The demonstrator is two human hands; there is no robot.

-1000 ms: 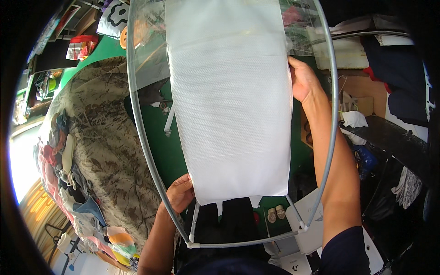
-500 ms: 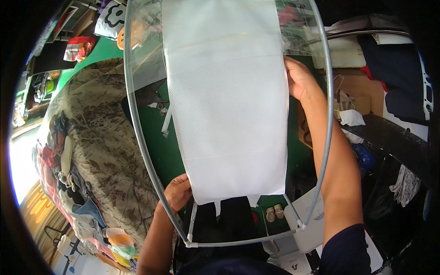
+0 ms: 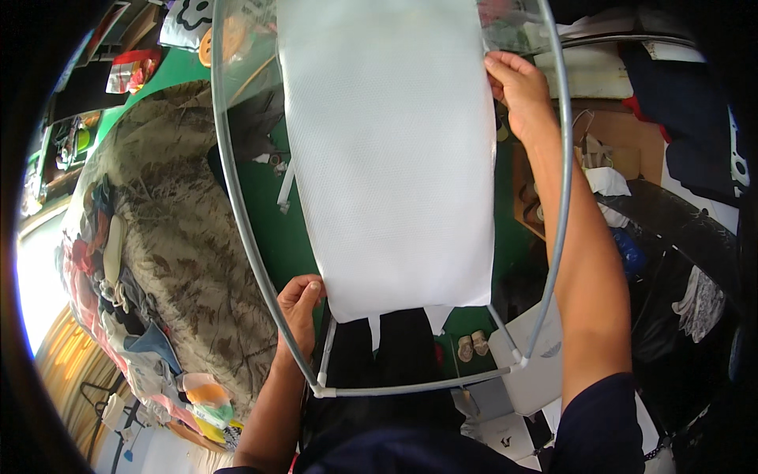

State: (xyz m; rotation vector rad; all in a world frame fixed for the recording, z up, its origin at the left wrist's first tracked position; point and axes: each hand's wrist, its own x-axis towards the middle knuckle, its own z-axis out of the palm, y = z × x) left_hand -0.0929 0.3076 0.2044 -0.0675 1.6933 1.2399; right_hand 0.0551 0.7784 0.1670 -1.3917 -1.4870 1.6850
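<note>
A long white panel of dimpled fabric (image 3: 387,182) stretches away from me inside a grey tubular frame (image 3: 249,229) with white corner joints. Clear plastic sheeting (image 3: 251,59) shows on both sides of the panel at the far end. Reaching under the frame's left tube, my left hand (image 3: 300,304) pinches the panel's left edge close to its near corner. My right hand (image 3: 521,91) is inside the right tube, its thumb and fingers closed on the panel's right edge much farther away. The fingertips under the fabric are partly hidden.
To the left lies a large camouflage-patterned cover (image 3: 174,253) beside a heap of clothes (image 3: 130,316). White boxes (image 3: 501,438) and a pair of shoes (image 3: 472,345) are on the floor near my legs. Dark cloth (image 3: 679,118) and a black surface (image 3: 663,229) stand at right.
The frame's near end and the panel's near edge have moved away from me. Both hands have moved farther away too, the right one more, along the panel's edge.
</note>
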